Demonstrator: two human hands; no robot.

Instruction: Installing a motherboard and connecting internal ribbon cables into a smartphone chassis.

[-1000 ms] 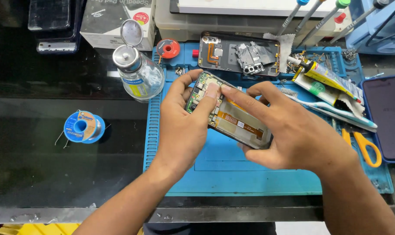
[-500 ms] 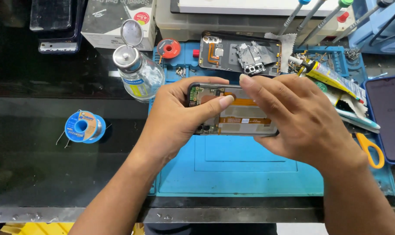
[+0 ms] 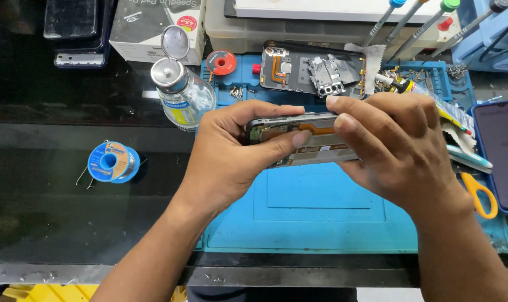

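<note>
Both of my hands hold an opened smartphone (image 3: 307, 140) above the blue work mat (image 3: 321, 218), tilted so its edge faces me and its circuit board and orange flex cable show. My left hand (image 3: 231, 151) grips the phone's left end, thumb across the inner face. From the right, my right hand (image 3: 399, 151) clamps the other end, fingers over the top edge.
A phone back cover with loose metal parts (image 3: 315, 70) lies at the mat's far edge. A clear liquid bottle with a flip cap (image 3: 181, 92) stands left of the mat. A blue solder spool (image 3: 113, 162), yellow-handled scissors (image 3: 480, 193), screwdrivers (image 3: 416, 19) and another phone (image 3: 502, 154) lie around.
The phone has been turned from lying diagonal and face-up to level and tipped up on its edge. Both hands shifted their grip to its ends.
</note>
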